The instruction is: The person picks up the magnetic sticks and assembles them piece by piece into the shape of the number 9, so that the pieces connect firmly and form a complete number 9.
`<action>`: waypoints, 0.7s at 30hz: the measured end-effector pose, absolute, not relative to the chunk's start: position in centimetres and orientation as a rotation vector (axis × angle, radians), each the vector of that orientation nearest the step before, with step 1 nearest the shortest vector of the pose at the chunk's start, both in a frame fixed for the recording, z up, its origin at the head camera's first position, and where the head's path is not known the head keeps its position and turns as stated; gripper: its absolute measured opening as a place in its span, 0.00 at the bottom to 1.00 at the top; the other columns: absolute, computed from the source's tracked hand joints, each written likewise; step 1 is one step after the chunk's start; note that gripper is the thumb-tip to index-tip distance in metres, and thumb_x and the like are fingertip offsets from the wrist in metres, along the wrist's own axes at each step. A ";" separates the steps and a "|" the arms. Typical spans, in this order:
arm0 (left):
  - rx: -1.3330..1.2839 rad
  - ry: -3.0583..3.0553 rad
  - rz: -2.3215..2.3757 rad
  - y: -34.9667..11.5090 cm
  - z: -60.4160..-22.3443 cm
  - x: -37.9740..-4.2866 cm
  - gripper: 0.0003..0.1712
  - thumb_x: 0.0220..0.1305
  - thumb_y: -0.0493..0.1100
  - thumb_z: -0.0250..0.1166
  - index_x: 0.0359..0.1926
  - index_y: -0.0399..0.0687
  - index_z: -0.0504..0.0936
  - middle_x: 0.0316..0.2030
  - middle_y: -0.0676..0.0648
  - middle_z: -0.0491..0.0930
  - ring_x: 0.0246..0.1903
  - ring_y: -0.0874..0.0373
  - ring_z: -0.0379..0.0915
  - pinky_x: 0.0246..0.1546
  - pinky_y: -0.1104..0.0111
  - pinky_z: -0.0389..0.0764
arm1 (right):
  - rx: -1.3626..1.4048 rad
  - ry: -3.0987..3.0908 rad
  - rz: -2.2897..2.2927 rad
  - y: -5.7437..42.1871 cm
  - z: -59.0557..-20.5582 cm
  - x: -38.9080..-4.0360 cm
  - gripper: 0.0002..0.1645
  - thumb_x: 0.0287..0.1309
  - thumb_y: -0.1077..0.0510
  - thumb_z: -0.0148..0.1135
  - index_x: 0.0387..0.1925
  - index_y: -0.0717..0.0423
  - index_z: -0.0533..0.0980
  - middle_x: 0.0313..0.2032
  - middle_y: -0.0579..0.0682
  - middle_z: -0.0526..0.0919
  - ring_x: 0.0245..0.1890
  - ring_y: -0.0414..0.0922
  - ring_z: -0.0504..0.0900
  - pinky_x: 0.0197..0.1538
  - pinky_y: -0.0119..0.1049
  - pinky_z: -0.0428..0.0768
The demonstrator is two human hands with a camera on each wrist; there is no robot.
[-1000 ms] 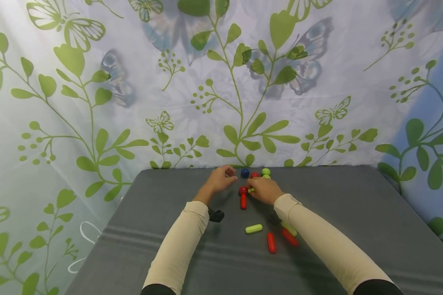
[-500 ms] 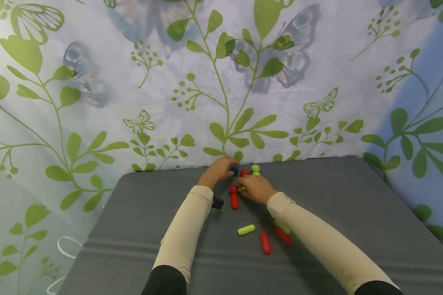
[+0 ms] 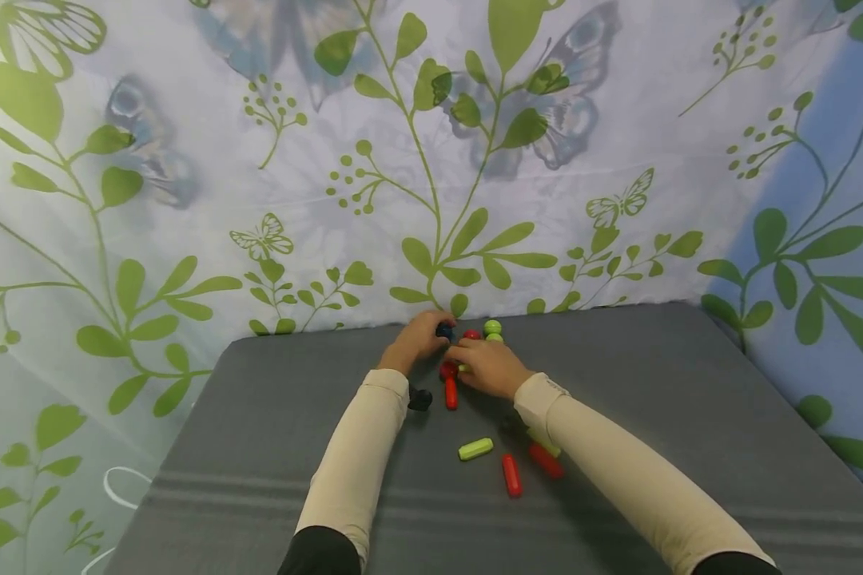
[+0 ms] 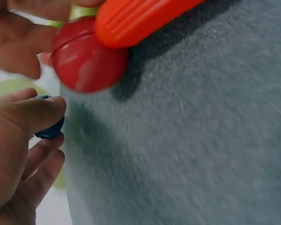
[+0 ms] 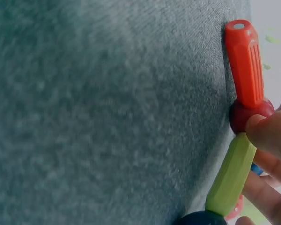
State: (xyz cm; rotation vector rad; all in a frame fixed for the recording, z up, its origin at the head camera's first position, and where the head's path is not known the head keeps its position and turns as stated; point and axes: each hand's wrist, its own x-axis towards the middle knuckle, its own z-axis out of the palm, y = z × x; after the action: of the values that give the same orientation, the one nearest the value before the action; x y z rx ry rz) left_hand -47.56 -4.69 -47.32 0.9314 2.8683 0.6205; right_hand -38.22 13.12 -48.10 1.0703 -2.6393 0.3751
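In the head view my left hand (image 3: 417,339) is at the back of the grey surface, beside my right hand (image 3: 492,367). Between the left thumb and fingers I pinch a small blue ball (image 4: 50,130), raised off the surface. My right thumb lies on a red ball (image 5: 241,117), and its fingers curl behind, gripping the ball where a light green rod (image 5: 232,176) meets it. A red rod (image 5: 246,65) is joined to the same ball. At the green rod's other end a dark ball (image 5: 201,219) shows partly at the frame's edge.
Loose on the grey table (image 3: 259,431) nearer me lie a green rod (image 3: 475,449), a red rod (image 3: 512,476), and another red and green rod partly under the right sleeve. Behind the right hand sit a red ball (image 3: 471,335) and green balls (image 3: 492,327). A patterned curtain (image 3: 374,239) borders the back.
My left hand has reached the blue ball, taken it between thumb and fingers and drawn it slightly toward me. The right hand stays at the red ball. The head view has shifted.
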 end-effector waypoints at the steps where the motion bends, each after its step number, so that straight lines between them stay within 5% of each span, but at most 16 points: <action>1: 0.923 2.879 0.673 -5.2 -47.3 -47.4 0.19 0.66 0.34 0.69 0.57 0.43 0.81 0.57 0.43 0.79 0.61 0.48 0.72 0.63 0.58 0.69 | 1.082 -2.637 0.379 13.0 -48.0 -38.3 0.19 0.55 0.60 0.76 0.49 0.51 0.83 0.40 0.50 0.81 0.33 0.47 0.82 0.37 0.44 0.81; 12: 0.877 2.825 1.172 -9.1 -47.9 -42.8 0.20 0.62 0.35 0.73 0.54 0.41 0.81 0.51 0.41 0.80 0.48 0.48 0.82 0.46 0.60 0.82 | 1.034 -2.675 0.419 13.2 -49.1 -38.9 0.15 0.58 0.58 0.74 0.47 0.46 0.82 0.42 0.45 0.82 0.37 0.46 0.83 0.40 0.44 0.82; 21: 0.977 2.753 1.272 -10.5 -48.9 -36.4 0.20 0.57 0.38 0.77 0.49 0.45 0.79 0.46 0.48 0.79 0.45 0.55 0.81 0.42 0.68 0.82 | 1.034 -2.684 0.487 12.8 -48.6 -38.6 0.14 0.58 0.60 0.74 0.46 0.49 0.82 0.41 0.47 0.83 0.38 0.47 0.83 0.42 0.46 0.82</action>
State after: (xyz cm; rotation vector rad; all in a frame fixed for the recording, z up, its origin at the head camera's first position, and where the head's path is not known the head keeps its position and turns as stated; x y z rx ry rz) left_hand -36.37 -10.53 -48.86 0.9767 2.7529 1.2720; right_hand -38.60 12.84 -48.61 1.0337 -2.6836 0.4871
